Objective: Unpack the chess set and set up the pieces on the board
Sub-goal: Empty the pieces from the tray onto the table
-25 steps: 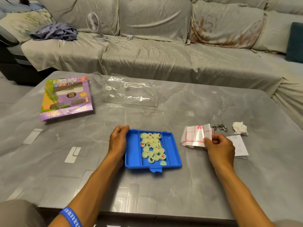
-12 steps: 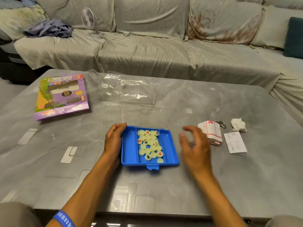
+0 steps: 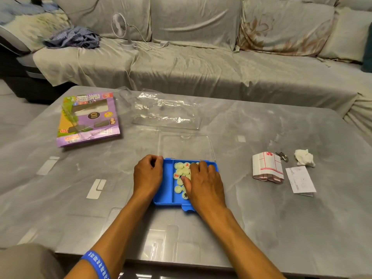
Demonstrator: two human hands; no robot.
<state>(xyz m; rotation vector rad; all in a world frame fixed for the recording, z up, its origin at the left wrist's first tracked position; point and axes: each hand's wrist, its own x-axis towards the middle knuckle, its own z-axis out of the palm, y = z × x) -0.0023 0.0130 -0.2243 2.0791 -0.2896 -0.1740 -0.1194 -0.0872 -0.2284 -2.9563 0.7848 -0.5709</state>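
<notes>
A blue plastic case (image 3: pixel 164 190) lies open near the front middle of the grey table (image 3: pixel 261 218), its clear lid (image 3: pixel 185 146) flat behind it. Several pale round chess pieces (image 3: pixel 179 171) with red or black characters fill its middle compartment. My left hand (image 3: pixel 148 175) grips the case's left wall with curled fingers. My right hand (image 3: pixel 204 183) lies over the pieces, fingers spread on them and hiding the right side of the case. The folded paper board (image 3: pixel 266 168), white with red lines, sits on the table to the right.
A purple game box (image 3: pixel 88 119) lies at the table's back left, a clear plastic wrapper (image 3: pixel 167 109) behind the lid. Metal keys (image 3: pixel 282 156), a crumpled tissue (image 3: pixel 304 157) and a white slip (image 3: pixel 301 180) lie beside the folded board. A covered sofa (image 3: pixel 201 63) runs behind.
My right hand let go of the folded paper board, left it on the table and moved left onto the pieces in the blue case. My left hand stayed on the case.
</notes>
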